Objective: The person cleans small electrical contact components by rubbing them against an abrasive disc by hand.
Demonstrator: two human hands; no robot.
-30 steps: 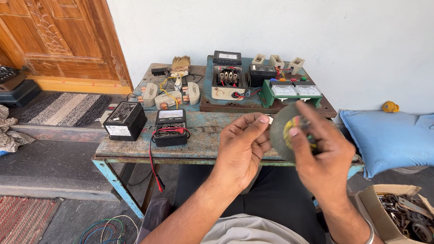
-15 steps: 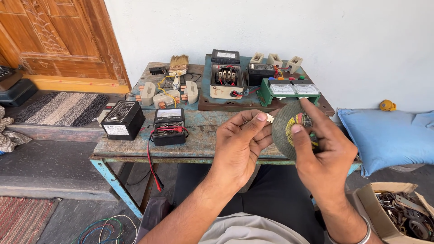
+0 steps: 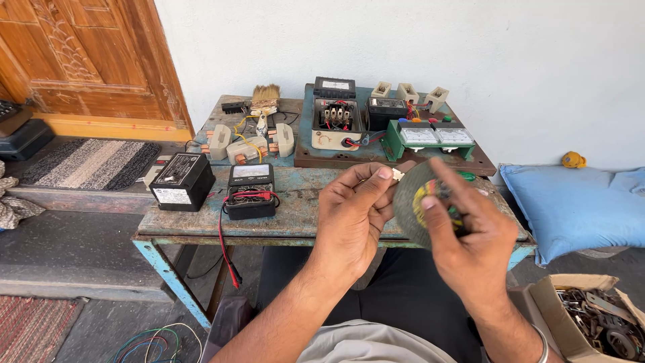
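Note:
My right hand (image 3: 470, 232) grips a dark round abrasive disc (image 3: 411, 205) with a coloured label at its centre, held upright in front of me above the near edge of the worn blue table (image 3: 195, 225). My left hand (image 3: 353, 212) touches the disc's left rim, with a small pale piece (image 3: 398, 175) pinched at its fingertips. Both hands hover over my lap. My right fingers cover much of the disc's face.
On the table stand a black box (image 3: 181, 181), a black meter with red leads (image 3: 250, 191), a brush (image 3: 265, 97), cream coil parts (image 3: 248, 144) and a board with electrical units (image 3: 383, 124). A blue cushion (image 3: 578, 205) and a cardboard box of scrap metal (image 3: 591, 319) lie to the right; a wooden door (image 3: 87, 60) stands on the left.
Both hands with the disc have stayed close together and shifted slightly lower and nearer to me. My right fingers have slid further across the disc's face.

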